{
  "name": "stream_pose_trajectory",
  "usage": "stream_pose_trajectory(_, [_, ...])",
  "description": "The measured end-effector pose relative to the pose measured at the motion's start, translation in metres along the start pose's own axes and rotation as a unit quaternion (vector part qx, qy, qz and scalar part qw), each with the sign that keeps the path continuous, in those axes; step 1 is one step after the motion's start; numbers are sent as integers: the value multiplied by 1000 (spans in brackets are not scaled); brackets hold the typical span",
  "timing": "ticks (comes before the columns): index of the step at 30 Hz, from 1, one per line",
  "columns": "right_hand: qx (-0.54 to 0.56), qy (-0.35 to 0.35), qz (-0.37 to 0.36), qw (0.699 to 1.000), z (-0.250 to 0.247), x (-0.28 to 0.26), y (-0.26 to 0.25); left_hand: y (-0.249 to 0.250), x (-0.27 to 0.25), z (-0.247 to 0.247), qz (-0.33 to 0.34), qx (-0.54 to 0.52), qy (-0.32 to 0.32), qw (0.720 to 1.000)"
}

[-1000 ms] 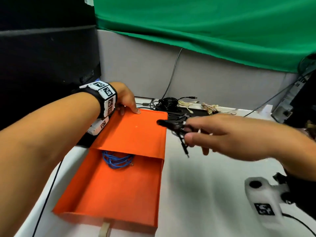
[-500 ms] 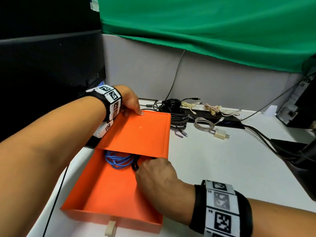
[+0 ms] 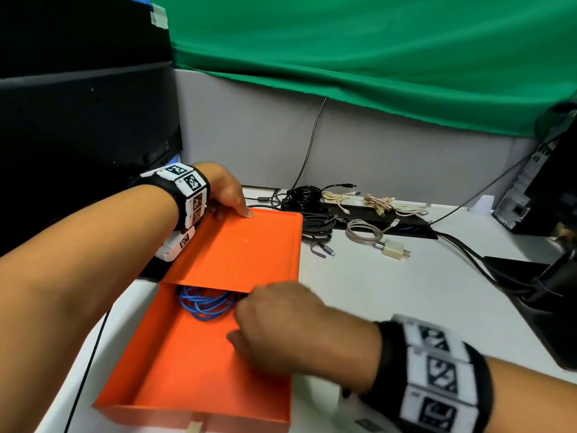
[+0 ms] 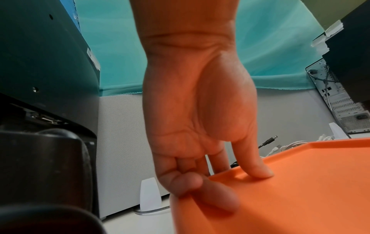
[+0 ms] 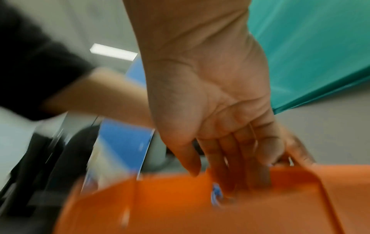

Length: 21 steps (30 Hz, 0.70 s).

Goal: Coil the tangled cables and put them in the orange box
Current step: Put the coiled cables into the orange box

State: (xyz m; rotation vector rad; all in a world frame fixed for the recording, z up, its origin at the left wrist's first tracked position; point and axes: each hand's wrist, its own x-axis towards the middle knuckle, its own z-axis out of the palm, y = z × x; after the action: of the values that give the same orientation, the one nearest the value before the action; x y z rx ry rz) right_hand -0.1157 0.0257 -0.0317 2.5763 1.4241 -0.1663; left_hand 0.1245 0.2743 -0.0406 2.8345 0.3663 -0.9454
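Note:
The orange box [image 3: 243, 245] is a sleeve with its drawer [image 3: 187, 370] pulled out toward me. A coiled blue cable [image 3: 203, 303] lies in the drawer, half under the sleeve's edge. My left hand [image 3: 232, 207] grips the sleeve's far left corner, thumb on top [image 4: 260, 172] and fingers curled round the edge. My right hand [image 3: 246, 320] reaches into the drawer beside the blue cable, its straight fingers [image 5: 230, 166] pointing under the sleeve. Only a sliver of something dark shows by the fingertips. The right wrist view is blurred.
Behind the box lie a black coil [image 3: 307, 193], a grey cable [image 3: 318, 228], beige cables [image 3: 384, 204] and a looped cable with a white plug [image 3: 393, 250], around a black power strip [image 3: 359, 214]. A dark monitor [image 3: 78, 120] stands left, a stand with cords [image 3: 530, 292] right.
My right hand brought a black cable bundle from the back of the table down into the drawer and has pushed further under the sleeve. The left hand kept its hold.

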Motion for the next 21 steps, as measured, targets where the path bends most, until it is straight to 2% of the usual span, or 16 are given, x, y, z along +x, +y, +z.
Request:
stream_pose_trajectory(1, [32,18,23,999,-15,-1,10,-1,2,0,0,0,2,1000])
stream_pose_trajectory(4, [55,141,152,977,-43,16,68,-3,4,1,5,-2,6,1000])
stream_pose_trajectory(6, [42,140,235,961,-39,37,122,-2,2,1,7,-2,6,1000])
stream_pose_trajectory(7, [27,114,255,960,-31,47,147,-2,2,0,9,-3,7,1000])
stream_pose_trajectory(10, [28,22,250,968,8,75,200,-3,4,-1,8,-3,8,1000])
stream_pose_trajectory(13, [53,-54,229,971,42,92,210,-4,9,-2,1,-4,7,1000])
stream_pose_trajectory(19, [70,-17,223,972,58,99,219,-6,13,-3,7,-22,-17,1000])
stream_pose_trajectory(21, [107,9,234,966,59,92,223,-6,14,-4,5,-20,-23,1000])
